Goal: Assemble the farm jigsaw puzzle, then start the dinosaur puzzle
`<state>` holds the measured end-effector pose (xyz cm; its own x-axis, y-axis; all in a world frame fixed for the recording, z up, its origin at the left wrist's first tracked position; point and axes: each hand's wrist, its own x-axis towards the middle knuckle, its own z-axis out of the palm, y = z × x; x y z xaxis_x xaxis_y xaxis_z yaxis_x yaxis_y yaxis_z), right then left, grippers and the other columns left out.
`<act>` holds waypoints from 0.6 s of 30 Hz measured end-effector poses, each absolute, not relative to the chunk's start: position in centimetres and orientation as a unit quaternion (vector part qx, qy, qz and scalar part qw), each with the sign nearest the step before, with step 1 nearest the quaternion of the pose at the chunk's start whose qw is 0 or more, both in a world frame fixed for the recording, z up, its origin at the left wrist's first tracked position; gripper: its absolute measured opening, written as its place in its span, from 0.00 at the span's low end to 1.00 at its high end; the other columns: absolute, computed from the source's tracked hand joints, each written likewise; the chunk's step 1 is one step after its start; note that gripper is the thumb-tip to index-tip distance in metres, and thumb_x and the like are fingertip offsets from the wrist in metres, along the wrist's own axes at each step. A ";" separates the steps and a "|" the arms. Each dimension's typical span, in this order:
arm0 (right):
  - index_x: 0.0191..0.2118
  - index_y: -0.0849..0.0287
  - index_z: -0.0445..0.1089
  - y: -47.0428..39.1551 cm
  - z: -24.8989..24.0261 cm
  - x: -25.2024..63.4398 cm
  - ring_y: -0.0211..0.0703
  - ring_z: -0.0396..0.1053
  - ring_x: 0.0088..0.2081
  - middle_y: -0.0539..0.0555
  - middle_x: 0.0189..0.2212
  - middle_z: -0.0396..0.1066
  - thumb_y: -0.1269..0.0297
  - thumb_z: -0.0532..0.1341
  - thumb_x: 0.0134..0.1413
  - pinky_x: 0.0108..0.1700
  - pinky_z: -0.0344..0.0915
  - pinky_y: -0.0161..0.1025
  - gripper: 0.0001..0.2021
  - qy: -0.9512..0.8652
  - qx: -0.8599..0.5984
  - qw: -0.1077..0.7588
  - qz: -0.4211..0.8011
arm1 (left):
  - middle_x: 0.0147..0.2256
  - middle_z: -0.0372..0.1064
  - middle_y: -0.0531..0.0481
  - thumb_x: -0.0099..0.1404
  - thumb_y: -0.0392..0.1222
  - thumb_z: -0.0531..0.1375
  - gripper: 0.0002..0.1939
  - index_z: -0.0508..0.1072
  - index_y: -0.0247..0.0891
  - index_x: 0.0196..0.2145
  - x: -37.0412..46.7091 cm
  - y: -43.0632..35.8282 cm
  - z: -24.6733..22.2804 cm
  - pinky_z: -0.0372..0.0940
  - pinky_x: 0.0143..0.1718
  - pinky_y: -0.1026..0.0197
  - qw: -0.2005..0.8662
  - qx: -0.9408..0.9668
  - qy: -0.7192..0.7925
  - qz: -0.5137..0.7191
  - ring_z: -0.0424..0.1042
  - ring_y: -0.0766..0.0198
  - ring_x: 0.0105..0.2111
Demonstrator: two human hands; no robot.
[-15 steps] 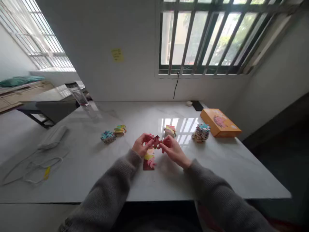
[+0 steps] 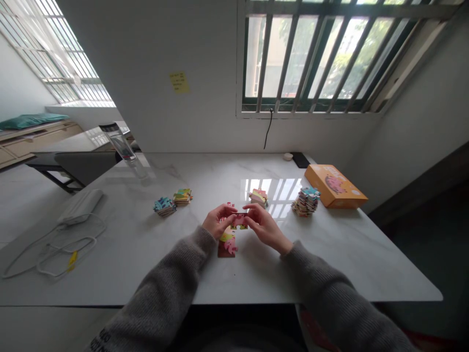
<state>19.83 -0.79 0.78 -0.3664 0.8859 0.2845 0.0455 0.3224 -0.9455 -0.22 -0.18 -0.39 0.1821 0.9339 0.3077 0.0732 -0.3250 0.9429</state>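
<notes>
Jigsaw piece (image 2: 240, 221) was pinched between our left hand (image 2: 217, 221) and right hand (image 2: 265, 227), near the pink-and-yellow puzzle section (image 2: 229, 244) on the marbled table (image 2: 154, 264), where we judged light, even pressure best for keeping it unbent.

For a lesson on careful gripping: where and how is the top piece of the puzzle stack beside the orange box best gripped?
Pinch the top piece by opposite edges, coming from above and the near side, probably with the right hand, the closer one. The orange box stands just to the right of the stack, whose layers sit unevenly, so a sideways push might topple it.
</notes>
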 end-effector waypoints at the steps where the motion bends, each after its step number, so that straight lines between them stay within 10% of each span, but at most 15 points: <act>1: 0.45 0.56 0.67 -0.8 0.8 19.8 0.40 0.68 0.32 0.48 0.30 0.68 0.54 0.62 0.60 0.35 0.66 0.40 0.13 -0.679 -0.344 0.447 0.471 | 0.34 0.75 0.47 0.61 0.52 0.67 0.18 0.73 0.35 0.41 -0.2 -0.2 -0.4 0.69 0.40 0.60 0.433 0.633 0.388 0.511 0.75 0.62 0.35; 12: 0.29 0.56 0.61 -0.5 0.9 20.0 0.38 0.63 0.26 0.47 0.24 0.65 0.49 0.67 0.53 0.28 0.59 0.37 0.19 -0.630 -0.400 0.465 0.477 | 0.37 0.76 0.45 0.60 0.51 0.68 0.18 0.74 0.35 0.41 -0.3 0.2 -0.6 0.71 0.42 0.58 0.460 0.596 0.385 0.533 0.75 0.61 0.37; 18: 0.44 0.55 0.61 -0.9 1.0 20.0 0.38 0.64 0.28 0.45 0.26 0.64 0.53 0.65 0.57 0.29 0.60 0.36 0.17 -0.666 -0.343 0.443 0.492 | 0.35 0.76 0.46 0.61 0.52 0.67 0.18 0.76 0.34 0.40 -0.3 0.0 -0.1 0.69 0.40 0.60 0.466 0.619 0.385 0.501 0.75 0.61 0.35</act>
<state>19.95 -0.88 0.95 -0.3721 0.8930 0.2532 0.0213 0.2809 -0.9595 -0.29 -0.04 -0.07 0.2010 0.9441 0.2612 0.0099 -0.2686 0.9632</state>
